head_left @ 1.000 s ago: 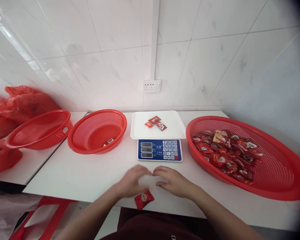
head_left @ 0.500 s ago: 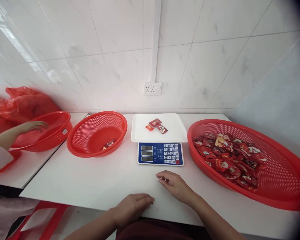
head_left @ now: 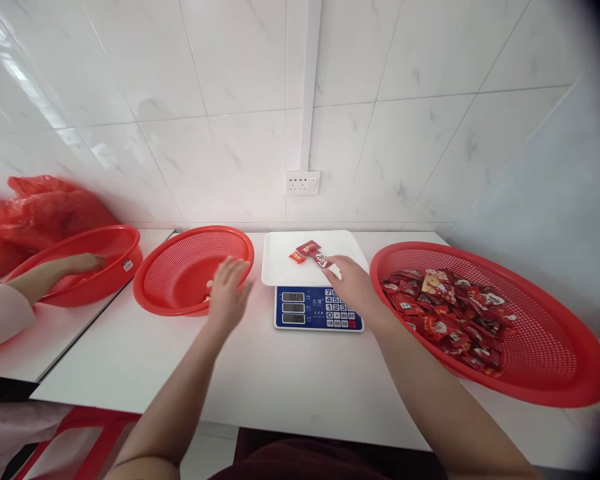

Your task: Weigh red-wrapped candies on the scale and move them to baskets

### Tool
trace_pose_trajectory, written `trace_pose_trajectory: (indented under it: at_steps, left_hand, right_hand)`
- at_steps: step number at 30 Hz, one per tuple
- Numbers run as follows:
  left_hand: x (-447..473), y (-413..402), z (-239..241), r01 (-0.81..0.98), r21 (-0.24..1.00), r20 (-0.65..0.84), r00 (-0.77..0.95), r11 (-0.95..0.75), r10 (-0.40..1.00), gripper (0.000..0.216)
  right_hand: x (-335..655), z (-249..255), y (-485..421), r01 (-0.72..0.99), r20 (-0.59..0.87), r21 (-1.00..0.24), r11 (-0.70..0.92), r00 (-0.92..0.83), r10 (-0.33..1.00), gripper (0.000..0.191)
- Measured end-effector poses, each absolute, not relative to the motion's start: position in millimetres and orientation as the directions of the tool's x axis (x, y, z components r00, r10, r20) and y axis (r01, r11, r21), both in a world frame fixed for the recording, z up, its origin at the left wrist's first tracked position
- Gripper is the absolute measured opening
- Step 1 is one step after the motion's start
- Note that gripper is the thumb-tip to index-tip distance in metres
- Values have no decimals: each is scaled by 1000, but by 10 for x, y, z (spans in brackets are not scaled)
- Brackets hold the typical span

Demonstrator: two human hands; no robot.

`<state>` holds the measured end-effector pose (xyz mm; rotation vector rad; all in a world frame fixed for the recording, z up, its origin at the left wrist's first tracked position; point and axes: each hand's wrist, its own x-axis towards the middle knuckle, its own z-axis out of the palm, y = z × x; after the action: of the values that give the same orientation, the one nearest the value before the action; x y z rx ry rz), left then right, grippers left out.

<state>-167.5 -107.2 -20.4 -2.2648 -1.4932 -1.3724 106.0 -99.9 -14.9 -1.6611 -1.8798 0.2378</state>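
Three small red snack packets lie together on the white pan of a digital weighing scale. My right hand reaches over the scale's keypad, its thumb and fingertips closed on the edge of the nearest dark red packet. Over the right side of a red perforated basket is my left hand, open with fingers stretched out and nothing in them. It partly hides the few packets inside that basket.
On the right stands a large red basket holding many red packets. At the left, a co-worker's hand reaches into another red basket. Red plastic bags sit behind it. A wall socket is above the scale.
Both my hands have moved forward from the table's front: the right to the packets on the scale, the left to the basket. The co-worker's hand has lowered into its basket.
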Motion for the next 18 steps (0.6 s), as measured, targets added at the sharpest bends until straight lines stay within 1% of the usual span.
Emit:
trace_pose_trajectory:
  at_steps: [1, 4, 8, 10, 13, 15, 16, 18]
  left_hand:
    - [-1526, -1110, -289, 734, 384, 715, 147, -560, 683, 30]
    - [-1133, -1214, -483, 623, 433, 726, 187, -652, 661, 25]
    - [-910, -1244, -530, 525, 536, 697, 167, -661, 697, 23]
    - [-895, -1233, -523, 490, 582, 673, 159, -649, 723, 22]
    - [-902, -1219, -541, 441, 666, 616, 130, -602, 777, 22]
    - [-908, -1210, -562, 393, 742, 553, 98, -542, 828, 24]
    - [-913, -1205, -570, 359, 783, 518, 78, -508, 852, 27]
    - [-931, -1191, -570, 264, 862, 441, 34, -434, 897, 35]
  right_hand:
    - [1044, -117, -872, 878, 286, -453, 151, -17, 958, 34]
    - [971, -103, -579, 925, 213, -368, 91, -12, 977, 34]
    - [899, -174, -416, 949, 157, -310, 55, -6, 988, 29]
    - [900, -185, -398, 953, 136, -301, 36, 6, 991, 27]
    - [920, -121, -433, 946, 129, -323, 13, 30, 991, 28]
    - [913, -32, -513, 937, 146, -349, 29, 23, 989, 32]
    - [896, 18, -570, 925, 150, -372, 71, -16, 989, 33]
    - [828, 108, -712, 843, 133, -481, 241, -201, 970, 33]
